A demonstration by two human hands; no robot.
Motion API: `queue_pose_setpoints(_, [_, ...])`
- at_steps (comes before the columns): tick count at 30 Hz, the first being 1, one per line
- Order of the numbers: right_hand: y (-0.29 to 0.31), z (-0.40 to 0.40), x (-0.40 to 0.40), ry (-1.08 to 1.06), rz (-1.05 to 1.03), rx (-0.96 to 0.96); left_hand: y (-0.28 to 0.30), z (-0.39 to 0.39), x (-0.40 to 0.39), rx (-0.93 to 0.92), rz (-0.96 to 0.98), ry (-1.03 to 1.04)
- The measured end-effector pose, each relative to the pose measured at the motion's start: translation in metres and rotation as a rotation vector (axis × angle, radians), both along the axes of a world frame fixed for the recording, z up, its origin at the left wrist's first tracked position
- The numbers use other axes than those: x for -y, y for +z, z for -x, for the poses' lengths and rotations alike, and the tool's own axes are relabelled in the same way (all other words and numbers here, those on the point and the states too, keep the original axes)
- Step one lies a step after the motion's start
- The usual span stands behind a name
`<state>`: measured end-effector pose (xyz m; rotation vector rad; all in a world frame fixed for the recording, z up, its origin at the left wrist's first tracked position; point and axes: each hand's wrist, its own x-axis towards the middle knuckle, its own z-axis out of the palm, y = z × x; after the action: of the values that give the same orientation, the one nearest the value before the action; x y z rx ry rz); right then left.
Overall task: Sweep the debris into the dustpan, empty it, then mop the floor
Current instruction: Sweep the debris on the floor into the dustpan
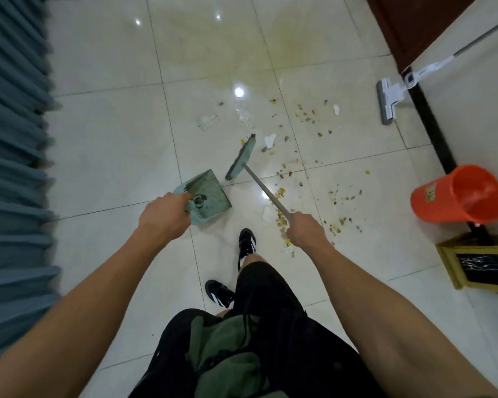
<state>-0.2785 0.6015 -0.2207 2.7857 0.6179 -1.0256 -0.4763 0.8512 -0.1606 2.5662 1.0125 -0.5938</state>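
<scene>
Floor tiles (121, 145) glossy; dustpan (210, 191) matt plastic (scuffed); broom handle (266, 193) metal; bucket (457, 193) smooth plastic

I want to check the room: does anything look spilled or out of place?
Yes. Debris lies scattered over the floor tiles right of the dustpan, with paper scraps. The orange bucket by the wall looks tipped over.

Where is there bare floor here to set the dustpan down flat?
Bare tile lies between the blue-grey pleated curtain and the teal plastic dustpan, also behind it. Crowded: scattered yellow-brown debris from the teal broom head toward the orange plastic bucket.
</scene>
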Motion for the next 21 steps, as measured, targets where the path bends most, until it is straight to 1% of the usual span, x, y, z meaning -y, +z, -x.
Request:
queue_pose_setpoints(4, [-0.008,-0.012,-0.048,0.052,-0.047,-0.016,0.002,0.004,-0.030,-0.005,-0.015,0.041])
queue_pose_setpoints(9, [-0.023,-0.045,-0.128,0.120,-0.104,-0.061,-0.005,-0.007,-0.087,-0.032,-0.028,0.115])
queue_pose_setpoints(14, [-0.044,-0.094,-0.230,0.208,-0.109,-0.106,-0.014,-0.034,-0.160,-0.063,-0.035,0.234])
queue_pose_setpoints(21, [-0.055,-0.162,-0.358,0.319,-0.049,-0.130,-0.013,-0.090,-0.241,-0.130,-0.022,0.296])
